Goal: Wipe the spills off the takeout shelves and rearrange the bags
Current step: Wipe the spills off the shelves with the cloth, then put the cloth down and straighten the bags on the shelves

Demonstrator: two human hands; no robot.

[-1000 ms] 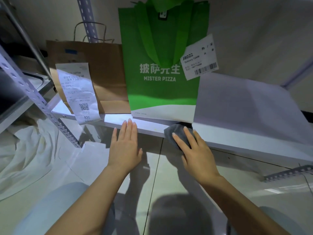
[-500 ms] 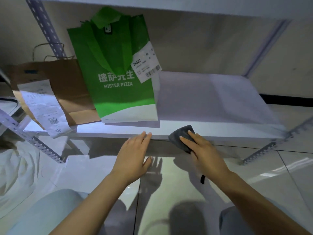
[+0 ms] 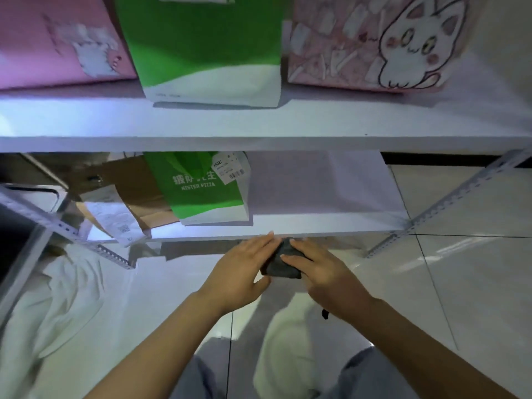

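Fingers of the left hand (image 3: 241, 272) lie flat and loose against the dark grey cloth (image 3: 280, 264) from nine o'clock, while the right hand (image 3: 319, 269) cups it from three o'clock, fingers curled over the top and gripping it. That cloth sits just below the front edge of the lower shelf (image 3: 316, 223), off the shelf itself. Over at ten o'clock, a brown paper bag (image 3: 135, 191) with a long receipt (image 3: 115, 218) leans on the lower shelf, and just beside it stands a green Mister Pizza bag (image 3: 201, 194). Up at twelve o'clock, the upper shelf (image 3: 259, 125) carries a pink bag (image 3: 51, 41), a second green bag (image 3: 207, 47), and a pink cat-print bag (image 3: 371, 44) at one o'clock.
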